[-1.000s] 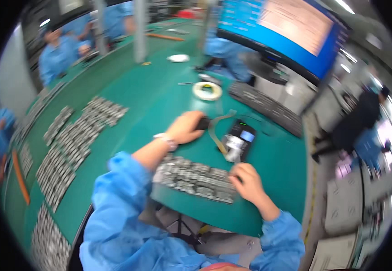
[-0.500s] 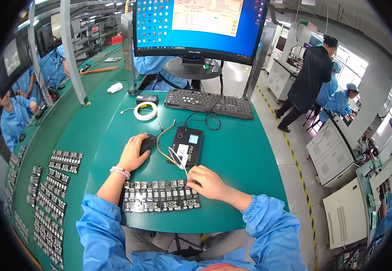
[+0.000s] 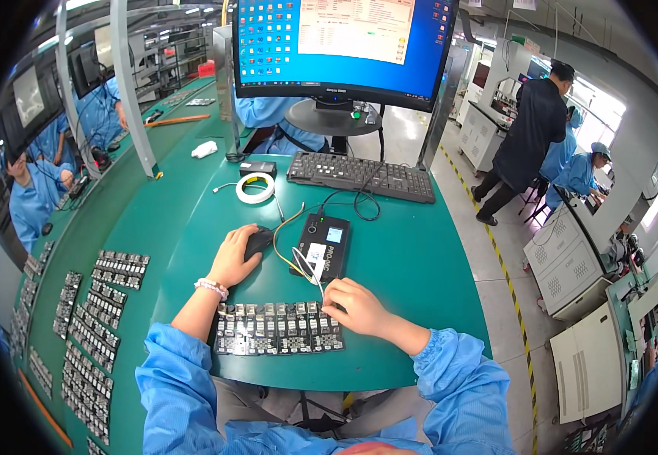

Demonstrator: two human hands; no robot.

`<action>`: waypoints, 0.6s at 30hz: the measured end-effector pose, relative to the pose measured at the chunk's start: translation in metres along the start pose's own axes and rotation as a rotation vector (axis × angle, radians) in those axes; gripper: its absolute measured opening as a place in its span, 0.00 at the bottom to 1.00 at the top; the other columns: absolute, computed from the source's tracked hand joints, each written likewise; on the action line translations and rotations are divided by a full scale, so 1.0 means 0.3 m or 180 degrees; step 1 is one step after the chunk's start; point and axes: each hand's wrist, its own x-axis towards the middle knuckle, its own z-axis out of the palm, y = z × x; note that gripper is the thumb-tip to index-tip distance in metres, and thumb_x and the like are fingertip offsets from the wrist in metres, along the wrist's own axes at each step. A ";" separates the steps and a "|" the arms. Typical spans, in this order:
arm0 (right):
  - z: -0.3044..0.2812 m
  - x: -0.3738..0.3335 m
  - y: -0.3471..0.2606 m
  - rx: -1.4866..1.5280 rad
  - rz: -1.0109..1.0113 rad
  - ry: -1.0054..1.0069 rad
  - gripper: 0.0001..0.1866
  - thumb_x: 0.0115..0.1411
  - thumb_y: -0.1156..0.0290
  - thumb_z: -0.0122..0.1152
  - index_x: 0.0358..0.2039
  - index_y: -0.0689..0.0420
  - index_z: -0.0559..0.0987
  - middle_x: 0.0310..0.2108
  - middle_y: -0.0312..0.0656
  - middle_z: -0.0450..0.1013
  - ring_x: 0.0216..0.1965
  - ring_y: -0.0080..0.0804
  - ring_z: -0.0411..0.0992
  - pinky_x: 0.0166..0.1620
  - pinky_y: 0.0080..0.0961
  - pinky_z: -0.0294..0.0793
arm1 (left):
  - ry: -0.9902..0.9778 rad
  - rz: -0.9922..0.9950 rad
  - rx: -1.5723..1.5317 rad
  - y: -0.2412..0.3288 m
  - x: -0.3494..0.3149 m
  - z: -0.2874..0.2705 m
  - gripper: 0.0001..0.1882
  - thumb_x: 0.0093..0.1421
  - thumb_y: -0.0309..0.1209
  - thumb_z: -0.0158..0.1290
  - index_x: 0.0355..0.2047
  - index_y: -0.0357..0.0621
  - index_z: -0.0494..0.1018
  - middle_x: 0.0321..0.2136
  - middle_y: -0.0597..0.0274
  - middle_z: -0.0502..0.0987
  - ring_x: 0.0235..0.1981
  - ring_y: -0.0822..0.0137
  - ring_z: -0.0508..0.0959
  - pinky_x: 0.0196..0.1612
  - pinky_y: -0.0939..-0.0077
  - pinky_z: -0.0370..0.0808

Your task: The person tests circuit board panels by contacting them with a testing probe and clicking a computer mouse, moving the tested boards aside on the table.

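My left hand (image 3: 232, 256) rests over a black computer mouse (image 3: 259, 242) on the green table (image 3: 405, 265). My right hand (image 3: 355, 305) presses its fingers on the right end of a panel of small circuit boards (image 3: 272, 330) lying at the table's near edge. Just beyond the panel sits a black box-shaped device (image 3: 323, 246) with a small lit screen and coloured wires running down to the panel. Both arms wear blue sleeves, and a bead bracelet is on my left wrist.
A black keyboard (image 3: 361, 175) and a large monitor (image 3: 340, 45) stand behind the device. A roll of white tape (image 3: 255, 188) lies left of the keyboard. Several rows of circuit board panels (image 3: 90, 303) lie along the table's left. Other people in blue work at left; another person stands at far right.
The view has swung from the table's left side round to face the monitor. My left hand stays on the mouse and my right hand stays on the panel's right end.
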 end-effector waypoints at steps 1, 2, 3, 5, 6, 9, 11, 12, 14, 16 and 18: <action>0.007 0.007 0.000 0.0003 -0.0026 -0.0007 0.07 0.57 0.71 0.64 0.29 0.59 0.76 0.37 0.39 0.72 0.41 0.38 0.71 0.44 0.34 0.73 | -0.0027 -0.0061 -0.0001 -0.005 -0.008 -0.007 0.32 0.53 0.28 0.59 0.58 0.40 0.63 0.58 0.50 0.68 0.60 0.48 0.66 0.65 0.59 0.62; 0.012 0.012 -0.002 0.0023 -0.0066 -0.0030 0.07 0.57 0.71 0.64 0.29 0.59 0.76 0.37 0.39 0.72 0.41 0.38 0.71 0.44 0.34 0.73 | -0.0005 -0.0099 0.0024 -0.014 -0.011 -0.008 0.32 0.53 0.28 0.59 0.58 0.40 0.63 0.58 0.50 0.68 0.60 0.48 0.66 0.65 0.59 0.62; 0.017 0.021 -0.011 0.0015 -0.0052 -0.0017 0.07 0.57 0.71 0.65 0.29 0.59 0.76 0.37 0.40 0.72 0.41 0.39 0.71 0.44 0.34 0.73 | 0.0007 -0.0050 0.0026 -0.030 -0.018 -0.014 0.31 0.53 0.29 0.60 0.57 0.40 0.63 0.58 0.49 0.68 0.60 0.48 0.66 0.65 0.58 0.62; 0.027 0.029 -0.020 0.0100 -0.0181 -0.0105 0.07 0.57 0.70 0.65 0.29 0.59 0.76 0.36 0.40 0.72 0.41 0.40 0.71 0.43 0.34 0.73 | 0.0037 0.0030 0.0037 -0.035 -0.029 -0.028 0.31 0.52 0.30 0.60 0.57 0.40 0.64 0.58 0.48 0.69 0.60 0.46 0.67 0.65 0.57 0.62; 0.010 0.008 -0.011 -0.0063 -0.0082 -0.0006 0.07 0.56 0.71 0.65 0.29 0.59 0.76 0.37 0.40 0.72 0.41 0.41 0.71 0.43 0.35 0.73 | -0.0008 -0.0013 -0.0049 -0.007 -0.007 -0.008 0.31 0.52 0.30 0.60 0.57 0.40 0.64 0.58 0.47 0.69 0.59 0.46 0.67 0.64 0.57 0.62; -0.012 0.005 -0.037 -0.0157 -0.0104 0.0073 0.07 0.55 0.72 0.66 0.29 0.59 0.76 0.35 0.40 0.72 0.39 0.41 0.72 0.42 0.36 0.73 | 0.0028 0.0064 -0.0090 -0.014 0.010 0.008 0.31 0.52 0.31 0.60 0.56 0.41 0.65 0.56 0.48 0.71 0.58 0.47 0.69 0.63 0.57 0.63; -0.011 0.007 -0.038 -0.0143 -0.0121 0.0055 0.06 0.55 0.72 0.66 0.28 0.58 0.77 0.34 0.40 0.72 0.39 0.41 0.72 0.42 0.36 0.73 | -0.0004 0.0037 -0.0121 -0.010 0.000 0.002 0.31 0.53 0.31 0.59 0.57 0.41 0.65 0.56 0.49 0.70 0.57 0.47 0.69 0.62 0.57 0.65; -0.009 0.007 -0.038 -0.0160 -0.0106 0.0075 0.06 0.54 0.73 0.66 0.28 0.59 0.77 0.34 0.40 0.72 0.38 0.41 0.72 0.41 0.36 0.73 | -0.0002 0.0024 -0.0136 -0.008 -0.006 -0.001 0.31 0.53 0.31 0.59 0.57 0.42 0.65 0.56 0.49 0.70 0.57 0.47 0.69 0.62 0.57 0.65; -0.004 0.008 -0.042 -0.0062 -0.0024 0.0062 0.07 0.53 0.73 0.67 0.27 0.60 0.76 0.34 0.43 0.72 0.38 0.44 0.71 0.41 0.36 0.72 | 0.0028 -0.0053 -0.0111 -0.008 -0.020 -0.010 0.31 0.53 0.31 0.59 0.58 0.42 0.64 0.56 0.49 0.70 0.57 0.47 0.69 0.62 0.58 0.65; -0.003 0.010 -0.045 -0.0032 -0.0047 0.0043 0.07 0.53 0.74 0.67 0.26 0.60 0.76 0.34 0.42 0.72 0.38 0.43 0.71 0.41 0.35 0.72 | 0.0028 0.0018 -0.0093 -0.013 -0.024 -0.006 0.32 0.54 0.31 0.58 0.58 0.42 0.63 0.56 0.49 0.70 0.57 0.47 0.69 0.61 0.58 0.66; -0.002 0.008 -0.042 -0.0045 -0.0024 0.0089 0.07 0.52 0.76 0.67 0.25 0.60 0.76 0.33 0.42 0.72 0.37 0.42 0.72 0.42 0.35 0.72 | 0.0046 -0.0003 -0.0083 -0.017 -0.026 0.001 0.32 0.54 0.31 0.58 0.58 0.42 0.63 0.56 0.49 0.70 0.57 0.47 0.69 0.61 0.58 0.66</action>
